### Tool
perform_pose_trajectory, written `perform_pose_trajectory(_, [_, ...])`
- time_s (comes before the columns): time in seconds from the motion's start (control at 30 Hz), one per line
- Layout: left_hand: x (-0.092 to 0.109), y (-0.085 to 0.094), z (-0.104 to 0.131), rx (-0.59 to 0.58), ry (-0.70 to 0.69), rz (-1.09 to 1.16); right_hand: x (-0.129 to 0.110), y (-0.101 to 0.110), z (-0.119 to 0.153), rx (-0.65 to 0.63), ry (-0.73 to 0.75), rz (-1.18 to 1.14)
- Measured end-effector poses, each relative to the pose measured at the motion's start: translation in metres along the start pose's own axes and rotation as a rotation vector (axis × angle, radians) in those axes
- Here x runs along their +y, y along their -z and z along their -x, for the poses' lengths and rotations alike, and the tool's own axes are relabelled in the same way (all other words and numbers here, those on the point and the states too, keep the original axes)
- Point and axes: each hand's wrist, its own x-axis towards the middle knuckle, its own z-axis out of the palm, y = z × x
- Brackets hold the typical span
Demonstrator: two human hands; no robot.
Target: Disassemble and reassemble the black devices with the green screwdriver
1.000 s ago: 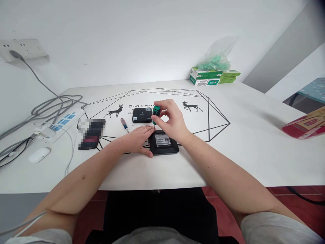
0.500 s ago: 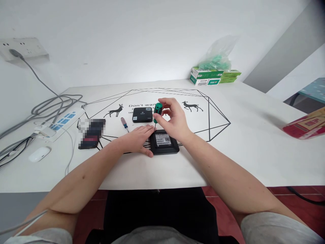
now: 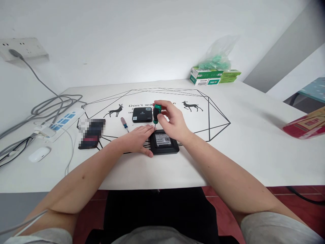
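Note:
My right hand [image 3: 171,120] grips a screwdriver [image 3: 156,113] with a green and black handle, fingers and thumb around the handle. It stands upright, its shaft pointing down at the far left corner of a black set-top box [image 3: 165,149]. That box lies with its labelled side up; the tip's exact contact is too small to make out. My left hand [image 3: 137,139] lies flat along the box's left side, fingers stretched toward the far corner and thumb apart at the near corner. Behind it are a second small black box [image 3: 142,115] and a small screwdriver [image 3: 124,124].
On the left are a blurred dark item [image 3: 92,135], a white power strip [image 3: 63,123] with grey cables, and a white earphone case [image 3: 40,154]. Green and white boxes [image 3: 207,76] under a plastic bag [image 3: 218,54] stand at the back. A red package [image 3: 304,127] is far right.
My right fingers have shifted slightly left over the top of the screwdriver handle, and the thumb has moved to its right side. My left hand and the set-top box have stayed put.

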Motion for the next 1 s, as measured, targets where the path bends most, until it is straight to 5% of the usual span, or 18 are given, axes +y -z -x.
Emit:
perform_pose_trajectory(0.73, [-0.002,-0.003,-0.0006,0.012,0.004,-0.017,0.0052,0.0025,-0.0031,0.065,0.191,0.12])
perform_pose_trajectory(1.0, [-0.0078,-0.0057,-0.0002,0.04,-0.028,-0.004,0.0001,0.0021,-0.0027,0.007,0.123,0.028])
